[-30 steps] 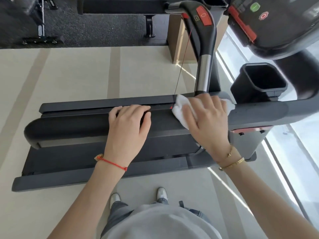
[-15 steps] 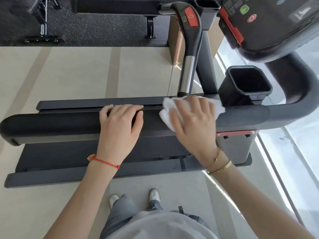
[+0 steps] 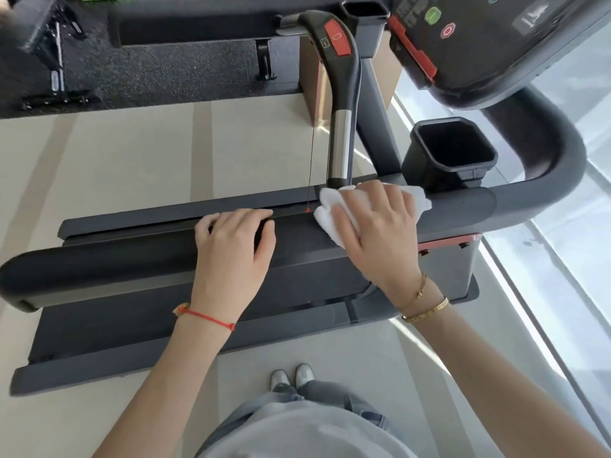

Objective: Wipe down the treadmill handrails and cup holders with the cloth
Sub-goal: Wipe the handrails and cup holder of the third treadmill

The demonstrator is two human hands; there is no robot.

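Observation:
A long dark handrail (image 3: 99,266) of the treadmill runs left to right across the middle of the head view. My right hand (image 3: 377,229) presses a white cloth (image 3: 330,213) flat on the rail, fingers spread over it, just left of the rail's bend. My left hand (image 3: 231,246) rests on the rail to the left, its fingertips curled over the far edge. A black square cup holder (image 3: 453,150) stands just behind the rail to the right of the cloth. A second cup holder (image 3: 365,14) shows at the far top.
An inner grip (image 3: 340,94) with a red button and chrome section rises just behind the cloth, with a thin red cord beside it. The console (image 3: 479,44) fills the top right. The treadmill deck (image 3: 132,325) lies below the rail. My shoes (image 3: 291,375) stand on pale floor.
My right hand and the cloth have shifted a little along the rail toward its bend; my left hand has kept its place on the rail. The camera view has drifted.

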